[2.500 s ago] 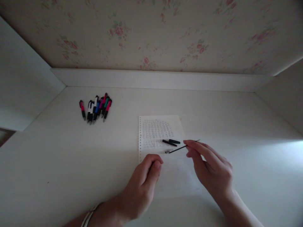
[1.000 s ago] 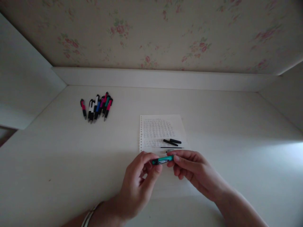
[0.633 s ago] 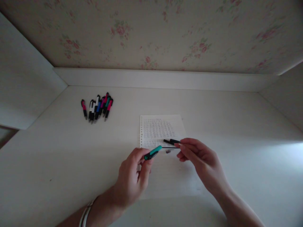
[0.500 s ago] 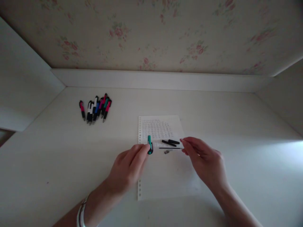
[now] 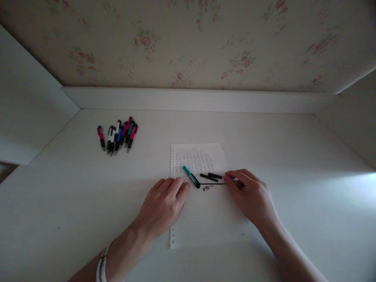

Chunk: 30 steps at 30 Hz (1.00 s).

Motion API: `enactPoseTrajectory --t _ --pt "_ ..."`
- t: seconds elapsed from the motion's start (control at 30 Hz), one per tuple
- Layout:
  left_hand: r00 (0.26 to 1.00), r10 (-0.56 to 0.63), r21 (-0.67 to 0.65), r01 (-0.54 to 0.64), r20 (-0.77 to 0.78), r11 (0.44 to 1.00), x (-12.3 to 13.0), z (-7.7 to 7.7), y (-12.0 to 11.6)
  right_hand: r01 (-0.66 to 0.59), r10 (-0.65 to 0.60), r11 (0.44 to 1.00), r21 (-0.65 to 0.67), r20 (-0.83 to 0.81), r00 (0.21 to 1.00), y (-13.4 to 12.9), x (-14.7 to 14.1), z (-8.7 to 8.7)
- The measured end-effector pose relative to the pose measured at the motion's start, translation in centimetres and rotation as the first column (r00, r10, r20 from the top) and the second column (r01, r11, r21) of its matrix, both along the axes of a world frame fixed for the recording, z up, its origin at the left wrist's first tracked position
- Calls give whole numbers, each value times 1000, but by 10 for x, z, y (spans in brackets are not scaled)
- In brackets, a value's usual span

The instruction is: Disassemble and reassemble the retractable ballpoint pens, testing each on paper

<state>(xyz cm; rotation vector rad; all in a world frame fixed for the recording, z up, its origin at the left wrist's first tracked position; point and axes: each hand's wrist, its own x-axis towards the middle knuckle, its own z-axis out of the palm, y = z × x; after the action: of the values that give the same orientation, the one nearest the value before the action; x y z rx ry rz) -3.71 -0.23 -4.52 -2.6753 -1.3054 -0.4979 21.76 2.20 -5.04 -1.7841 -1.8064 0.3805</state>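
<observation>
We saw two bare hands above a white table (image 5: 273,149). Our left hand (image 5: 164,203), with a white band (image 5: 102,266) at its wrist, was loosely curled, thumb near the forefinger, and held nothing that we could make out. Just beyond its fingertips lay a teal pen body (image 5: 189,174), slanting, its black end toward our right hand (image 5: 249,194); we could not tell whether the fingertips touched it. The right hand's thumb and forefinger came nearly together at the right end of a thin dark refill (image 5: 213,183); we could not tell whether they gripped it. Between the hands were also two black tubes (image 5: 209,178) and, nearer us, a small metal tip (image 5: 206,188).

All these lay on a lined sheet (image 5: 205,227), its punched edge passing under the left hand, its far part covered in writing. Well beyond the left hand, we saw a group of pens (image 5: 119,136). Past both hands, the table ended at a pale raised strip (image 5: 199,100); to the right of the right hand, its surface ran on to a side wall (image 5: 349,113).
</observation>
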Motion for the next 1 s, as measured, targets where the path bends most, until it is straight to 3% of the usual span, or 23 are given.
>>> enactPoseTrajectory --t 0.2,0.3,0.4,0.5,0.57,0.63,0.7,0.8,0.9,1.0 --pt "999 4 9 -5 40 1000 1 1 0 -9 9 1000 5 -5 1000 -1 0 1" --pt "996 -8 17 6 93 1000 2 1 0 4 -3 997 71 -23 1000 -1 0 4" --pt "985 -70 17 68 157 998 4 1 -2 71 -53 977 202 -94 994 -4 -2 10" --pt "963 -159 -21 168 217 986 6 1 -6 124 -78 961 245 -189 979 -11 -5 16" --pt "950 -197 -75 221 243 972 8 0 -9 27 28 966 256 -209 977 -19 -9 18" --pt "947 -204 -122 239 246 963 10 -2 -11 -196 253 931 309 -157 955 -27 -17 19" --pt "954 -188 -148 226 234 963 12 -3 -11 -434 483 833 342 -69 873 -36 -27 19" --pt "960 -163 -178 205 226 962 13 -4 -10 -679 689 711 180 11 724 -47 -42 16" --pt "963 -150 -200 196 222 960 12 -4 -9 -760 760 640 110 55 648 -52 -50 12" --pt "965 -135 -213 184 226 960 11 -4 -8 -752 750 654 86 53 659 -52 -49 10"
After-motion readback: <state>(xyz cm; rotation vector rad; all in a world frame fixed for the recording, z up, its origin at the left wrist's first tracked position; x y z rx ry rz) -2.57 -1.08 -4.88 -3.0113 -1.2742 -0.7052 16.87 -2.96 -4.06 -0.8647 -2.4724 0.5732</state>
